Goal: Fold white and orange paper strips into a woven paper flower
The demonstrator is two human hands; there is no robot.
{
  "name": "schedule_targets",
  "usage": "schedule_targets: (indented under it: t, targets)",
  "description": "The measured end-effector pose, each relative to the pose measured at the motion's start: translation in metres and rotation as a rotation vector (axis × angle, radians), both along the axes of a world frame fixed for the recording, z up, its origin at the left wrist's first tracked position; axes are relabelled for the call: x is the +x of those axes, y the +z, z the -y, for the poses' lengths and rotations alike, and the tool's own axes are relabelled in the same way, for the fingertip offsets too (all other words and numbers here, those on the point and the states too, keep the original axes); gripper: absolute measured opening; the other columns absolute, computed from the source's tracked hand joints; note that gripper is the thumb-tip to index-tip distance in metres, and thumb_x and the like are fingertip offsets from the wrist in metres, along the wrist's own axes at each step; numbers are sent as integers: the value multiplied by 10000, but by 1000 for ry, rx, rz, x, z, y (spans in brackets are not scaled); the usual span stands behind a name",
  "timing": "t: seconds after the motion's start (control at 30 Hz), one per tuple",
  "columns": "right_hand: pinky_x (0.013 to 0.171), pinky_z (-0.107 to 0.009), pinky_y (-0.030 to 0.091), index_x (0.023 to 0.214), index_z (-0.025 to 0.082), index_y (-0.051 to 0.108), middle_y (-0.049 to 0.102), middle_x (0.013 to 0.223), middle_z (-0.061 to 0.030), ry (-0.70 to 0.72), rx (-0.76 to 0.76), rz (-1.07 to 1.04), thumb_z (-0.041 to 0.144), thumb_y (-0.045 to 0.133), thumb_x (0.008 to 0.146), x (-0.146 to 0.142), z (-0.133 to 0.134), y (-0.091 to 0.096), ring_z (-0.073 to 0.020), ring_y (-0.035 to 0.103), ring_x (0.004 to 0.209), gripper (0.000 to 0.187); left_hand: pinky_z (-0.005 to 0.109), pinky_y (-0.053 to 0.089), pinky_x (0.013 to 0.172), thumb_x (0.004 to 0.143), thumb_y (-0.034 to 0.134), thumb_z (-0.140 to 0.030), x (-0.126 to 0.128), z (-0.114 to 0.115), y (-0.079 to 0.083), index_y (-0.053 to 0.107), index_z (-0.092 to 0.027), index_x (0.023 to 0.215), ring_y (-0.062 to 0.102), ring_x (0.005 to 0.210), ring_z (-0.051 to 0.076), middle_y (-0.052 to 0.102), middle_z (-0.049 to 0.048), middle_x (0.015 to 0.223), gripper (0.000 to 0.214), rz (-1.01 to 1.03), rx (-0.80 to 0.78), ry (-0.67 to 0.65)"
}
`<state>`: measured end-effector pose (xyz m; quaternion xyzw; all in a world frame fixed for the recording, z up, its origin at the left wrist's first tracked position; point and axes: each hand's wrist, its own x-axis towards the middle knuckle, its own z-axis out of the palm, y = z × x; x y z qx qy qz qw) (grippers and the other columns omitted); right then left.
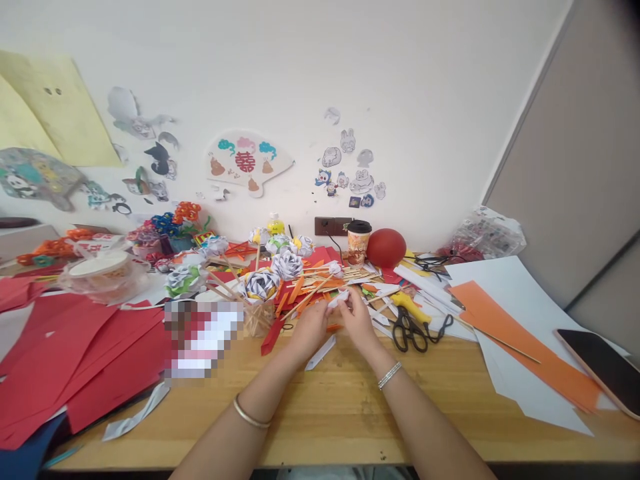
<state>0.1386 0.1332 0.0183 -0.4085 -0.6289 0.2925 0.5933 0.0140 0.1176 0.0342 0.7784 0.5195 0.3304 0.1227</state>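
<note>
My left hand (311, 328) and my right hand (356, 315) meet above the middle of the wooden table (340, 400). Together they pinch a small white paper strip (338, 300) between the fingertips. Both hands have their fingers closed on it. A loose white strip (320, 353) lies on the table just below my left hand. A heap of orange paper strips and thin wooden sticks (313, 283) lies directly behind the hands. Folded paper flowers (260, 283) stand on sticks to the left of that heap.
Red paper sheets (75, 360) cover the left side. Black scissors (410, 330) and a yellow glue gun (410, 308) lie right of the hands. White and orange sheets (520, 333) and a phone (603, 370) lie at right. A paper cup (359, 243) and red balloon (386, 248) stand by the wall.
</note>
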Motion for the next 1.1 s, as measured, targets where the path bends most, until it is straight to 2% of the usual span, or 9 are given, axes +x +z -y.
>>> schedule_targets:
  t: [0.13, 0.23, 0.3, 0.4, 0.47, 0.57, 0.7, 0.9, 1.1]
  targets:
    - [553, -258, 452, 887, 192, 473, 550, 696, -10, 106, -87, -168, 387, 361, 831, -1, 5, 7, -135, 531, 567, 232, 260, 348, 595, 839, 312, -250, 1, 3, 1, 518, -149, 752, 498, 649, 156, 571, 51, 716, 245, -10, -6, -32]
    - [519, -252, 430, 801, 194, 476, 497, 551, 27, 67, -96, -151, 409, 383, 822, 4, 3, 9, -134, 506, 502, 235, 244, 353, 588, 827, 344, -285, -1, 1, 2, 526, -154, 755, 489, 645, 140, 567, 32, 713, 235, 109, -63, -115]
    - [500, -248, 412, 779, 193, 480, 469, 516, 36, 44, -82, -129, 410, 383, 822, 8, 0, 9, -130, 482, 479, 242, 223, 348, 537, 825, 348, -359, -4, -1, 2, 523, -150, 749, 470, 574, 116, 548, 11, 658, 283, 228, -177, -210]
    - [479, -238, 398, 766, 191, 471, 462, 539, 30, 64, -68, -152, 409, 376, 823, 12, -4, 8, -122, 460, 477, 244, 194, 268, 404, 814, 304, -488, -9, -4, 1, 495, -135, 731, 350, 388, 71, 446, -36, 502, 410, 359, -460, -336]
    - [476, -233, 394, 767, 191, 464, 459, 558, 28, 86, -64, -167, 410, 377, 821, 12, -5, 8, -117, 452, 481, 241, 187, 236, 379, 809, 280, -524, -10, -5, 1, 485, -134, 753, 289, 346, 58, 378, -64, 456, 445, 375, -540, -384]
    - [489, -233, 397, 787, 193, 459, 469, 601, 21, 100, -66, -177, 406, 360, 828, 11, -5, 8, -116, 453, 497, 238, 205, 333, 466, 815, 300, -501, -8, -2, 3, 506, -141, 800, 414, 452, 91, 468, -27, 539, 416, 308, -390, -345]
    - [505, -237, 395, 829, 196, 466, 475, 650, 12, 23, -43, -107, 382, 334, 843, 9, -1, 8, -122, 466, 527, 228, 270, 389, 691, 845, 297, -405, -5, 2, 4, 542, -157, 882, 536, 782, 179, 607, 78, 867, 351, 96, -156, -236]
    - [552, -246, 323, 746, 197, 463, 453, 621, 18, -251, 56, 141, 367, 344, 847, 9, 1, 5, -133, 417, 574, 231, 272, 390, 634, 849, 329, -326, -4, 4, 3, 537, -149, 874, 581, 737, 205, 630, 107, 813, 274, -312, -87, -53]
    - [533, -235, 288, 690, 202, 402, 392, 611, 32, -265, 32, 111, 320, 301, 854, 7, -2, 3, -125, 369, 567, 226, 281, 396, 631, 846, 347, -325, -1, 6, 4, 524, -152, 875, 588, 735, 211, 627, 106, 798, 249, -398, -63, -45]
